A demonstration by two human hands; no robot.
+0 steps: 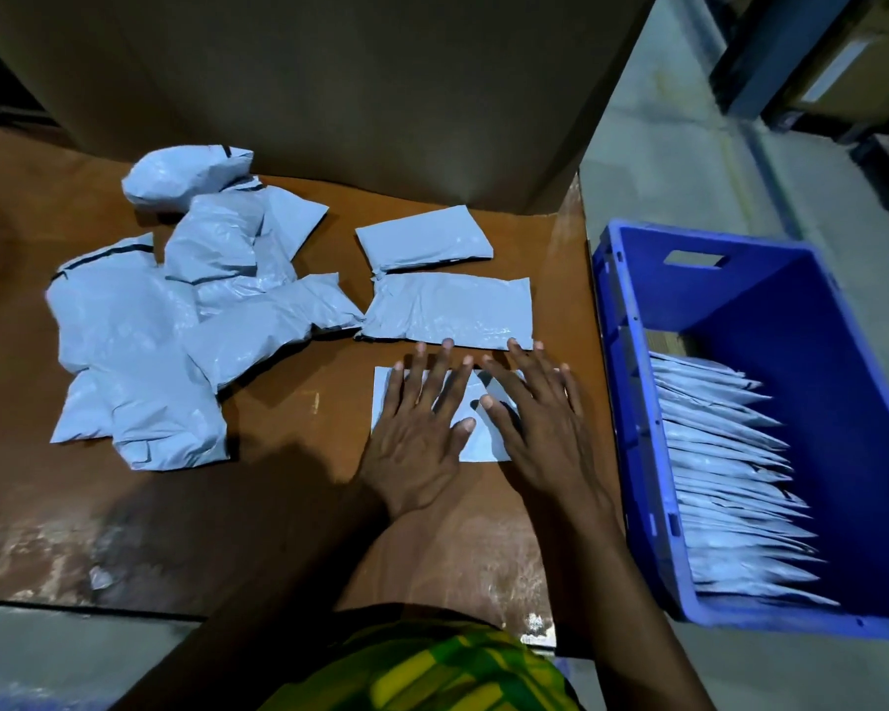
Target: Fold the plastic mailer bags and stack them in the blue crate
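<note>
no text, label, brand or number legible anywhere, mailer bags on the desk blank, blue crate off its right edge unmarked

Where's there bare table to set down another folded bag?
Bare table: the near edge, below the pile and left of the left hand. The crate is bare at its far end. Crowded: the pile at left, and two folded bags between the right hand and the box.

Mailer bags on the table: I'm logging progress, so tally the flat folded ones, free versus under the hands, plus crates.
Folded mailers lying free: 2
Folded mailer pressed under left hand and right hand: 1
Blue crate: 1
Total: 4
Crumpled pile: overlapping, no sure count.
</note>
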